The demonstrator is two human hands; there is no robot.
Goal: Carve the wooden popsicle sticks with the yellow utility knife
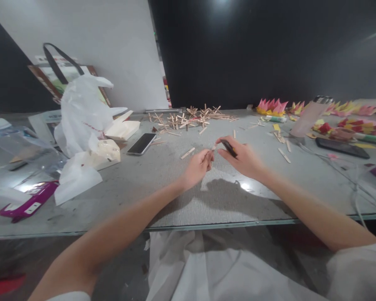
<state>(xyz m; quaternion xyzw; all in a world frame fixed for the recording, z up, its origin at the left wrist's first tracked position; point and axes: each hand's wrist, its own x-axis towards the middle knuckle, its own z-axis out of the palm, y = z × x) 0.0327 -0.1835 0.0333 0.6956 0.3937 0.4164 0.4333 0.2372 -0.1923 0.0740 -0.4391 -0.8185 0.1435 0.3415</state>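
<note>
Over the middle of the table, my left hand (pixel 196 168) is closed, pinching a small piece of wooden craft stick (pixel 213 148) whose end pokes out above the fingers. Most of that stick is hidden. My right hand (pixel 245 159) wraps around a dark handle that looks like a utility knife (pixel 229 148). Its fingertips almost meet the stick's end; the blade cannot be made out clearly. A pair of craft sticks (pixel 188 153) lies left of my left hand. Farther back is a tangled pile of joined craft sticks (pixel 188 119).
On the left are a phone (pixel 142 144), a white plastic bag (pixel 81 113), a clear bottle (pixel 28 144) and a purple object (pixel 31 202). To the right stand a pale bottle (pixel 310 118), pink-yellow paper flowers (pixel 272 107), a black phone (pixel 342 148) and white cables (pixel 329 159).
</note>
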